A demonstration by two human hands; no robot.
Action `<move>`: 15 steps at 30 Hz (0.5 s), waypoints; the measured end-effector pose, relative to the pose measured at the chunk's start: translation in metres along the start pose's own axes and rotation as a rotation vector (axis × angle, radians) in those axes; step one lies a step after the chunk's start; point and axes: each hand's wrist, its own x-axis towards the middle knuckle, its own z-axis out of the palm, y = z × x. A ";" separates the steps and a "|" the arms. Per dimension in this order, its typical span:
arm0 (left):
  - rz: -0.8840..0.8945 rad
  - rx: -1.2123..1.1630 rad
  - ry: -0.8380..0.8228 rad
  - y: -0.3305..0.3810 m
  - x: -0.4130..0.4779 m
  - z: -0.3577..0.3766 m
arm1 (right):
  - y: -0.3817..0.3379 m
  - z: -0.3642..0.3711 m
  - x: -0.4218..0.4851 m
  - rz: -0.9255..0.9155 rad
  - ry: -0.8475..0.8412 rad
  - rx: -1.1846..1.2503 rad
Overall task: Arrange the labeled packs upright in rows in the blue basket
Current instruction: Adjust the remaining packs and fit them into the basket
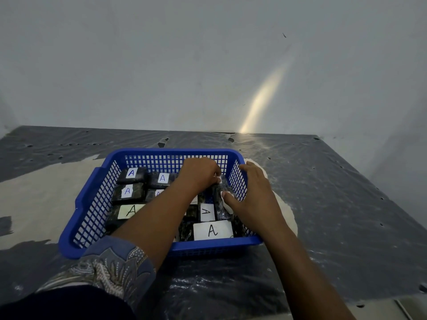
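Two hands crowd the far-right corner of the blue basket [161, 151]; left hand [198, 175] pinches a pack [220, 205], right hand [253, 195] spread; neighbouring packs [206, 212] could topple.

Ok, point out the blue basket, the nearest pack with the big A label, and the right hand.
blue basket [161, 151], head view, on its far rim.
nearest pack [213, 230], head view, on its white A label.
right hand [254, 195], head view, on the back of the hand.

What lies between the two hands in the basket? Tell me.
In the head view, a dark pack sits between the left hand and right hand, inside the blue basket.
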 end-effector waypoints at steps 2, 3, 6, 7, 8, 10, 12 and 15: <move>-0.003 -0.011 -0.010 -0.001 -0.001 0.001 | -0.001 -0.001 0.000 0.010 -0.008 -0.004; -0.005 -0.021 -0.005 -0.001 -0.001 0.001 | -0.002 -0.001 -0.001 0.017 -0.012 -0.005; -0.008 -0.051 0.006 -0.003 0.000 0.004 | -0.004 -0.003 -0.001 0.022 -0.014 0.020; -0.007 -0.058 0.002 -0.003 -0.001 0.004 | -0.005 -0.004 -0.001 0.018 -0.014 0.027; -0.008 -0.067 0.000 -0.004 -0.001 0.004 | -0.005 -0.005 -0.001 0.018 -0.016 0.029; -0.017 -0.090 0.002 -0.006 -0.002 0.002 | -0.006 -0.005 -0.001 0.027 -0.023 0.023; -0.033 -0.146 0.031 -0.011 -0.002 -0.004 | -0.005 -0.005 0.000 0.035 -0.030 0.014; -0.086 -0.296 0.078 -0.026 -0.007 -0.020 | -0.006 -0.004 -0.001 0.034 -0.031 -0.006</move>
